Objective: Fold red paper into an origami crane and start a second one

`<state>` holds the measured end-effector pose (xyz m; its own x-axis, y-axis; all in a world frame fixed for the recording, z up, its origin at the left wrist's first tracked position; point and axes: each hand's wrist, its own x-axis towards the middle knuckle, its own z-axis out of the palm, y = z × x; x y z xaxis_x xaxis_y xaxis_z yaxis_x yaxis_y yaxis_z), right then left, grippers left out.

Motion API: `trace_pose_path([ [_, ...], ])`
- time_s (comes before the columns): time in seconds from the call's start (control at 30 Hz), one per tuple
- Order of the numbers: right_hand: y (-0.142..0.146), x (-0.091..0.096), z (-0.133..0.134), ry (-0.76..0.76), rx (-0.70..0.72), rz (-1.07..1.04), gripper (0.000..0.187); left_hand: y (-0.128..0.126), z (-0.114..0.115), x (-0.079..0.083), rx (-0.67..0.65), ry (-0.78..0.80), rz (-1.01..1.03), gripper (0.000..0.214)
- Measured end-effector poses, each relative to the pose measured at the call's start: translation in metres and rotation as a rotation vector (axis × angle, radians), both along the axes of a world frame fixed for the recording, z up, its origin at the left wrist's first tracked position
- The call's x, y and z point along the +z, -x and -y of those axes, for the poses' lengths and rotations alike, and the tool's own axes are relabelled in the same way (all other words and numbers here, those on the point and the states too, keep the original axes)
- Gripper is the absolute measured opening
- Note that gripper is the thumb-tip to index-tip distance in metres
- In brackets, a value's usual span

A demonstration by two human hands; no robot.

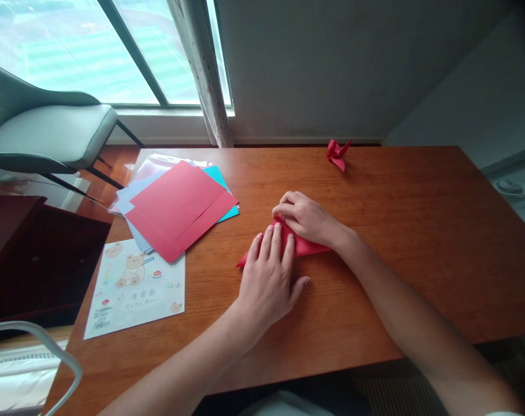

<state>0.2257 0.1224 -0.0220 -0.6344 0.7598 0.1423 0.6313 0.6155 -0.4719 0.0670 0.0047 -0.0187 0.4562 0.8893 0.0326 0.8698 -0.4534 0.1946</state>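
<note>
A folded piece of red paper (pixel 309 247) lies on the wooden table in front of me, roughly a triangle with its peak pointing away. My left hand (pixel 268 277) rests flat on it, fingers stretched out and slightly apart, covering much of its left half. At the peak, the curled fingers of my right hand (pixel 308 219) grip the paper's edge, and the wrist passes over its right corner. The fingertips partly hide the fold there. Farther back, close to the table's far edge, sits a small red origami crane (pixel 338 154).
Left of my hands, red sheets (pixel 179 208) overlap a blue sheet (pixel 228 216) and pale sheets. A white bear-print cover sheet (pixel 136 294) lies nearer me. Beyond the wooden table (pixel 418 231) are a chair (pixel 49 133), a window and a curtain (pixel 205 75). A white curved tube (pixel 49 344) stands at lower left.
</note>
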Motion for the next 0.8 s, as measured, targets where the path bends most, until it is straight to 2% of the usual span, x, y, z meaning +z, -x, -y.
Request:
trace_pose_path([
  [0.17,-0.0003,-0.0028,-0.0103,0.004,0.031,-0.012,0.022,0.0004,0.0008,-0.0001,-0.002,0.015,0.002,0.078],
  [0.8,0.0004,-0.0053,-0.0093,0.013,0.017,-0.016,0.021,-0.0009,0.0009,0.0002,0.008,0.022,0.001,0.077],
])
